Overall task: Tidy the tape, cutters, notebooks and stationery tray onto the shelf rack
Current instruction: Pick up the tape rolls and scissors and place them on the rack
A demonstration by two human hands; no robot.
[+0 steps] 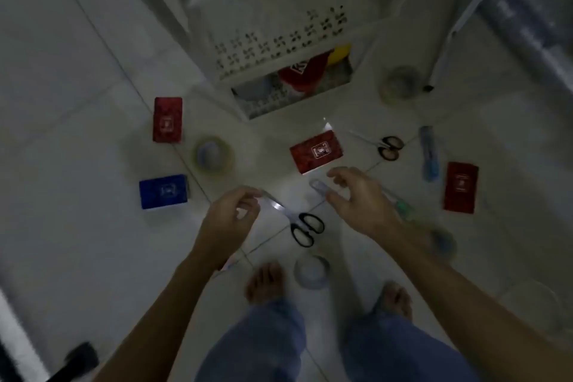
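My left hand (231, 217) is curled around the blade tip of black-handled scissors (305, 228), which angle down to the right. My right hand (359, 201) hovers with fingers apart over a pale cutter (319, 187); a green cutter end (403, 206) shows behind the hand. On the floor lie three red notebooks (167, 124) (316, 152) (460, 187), a blue notebook (163, 191), a second pair of scissors (389, 147), a blue cutter (429, 153) and several tape rolls (212, 155) (400, 82) (311, 271). The white perforated shelf rack (279, 46) stands ahead.
A lower level of the rack holds red and yellow items (310, 74). My bare feet (265, 284) stand on white floor tiles. Another tape roll (441, 242) lies under my right forearm. A white metal frame leg (446, 49) rises at the right.
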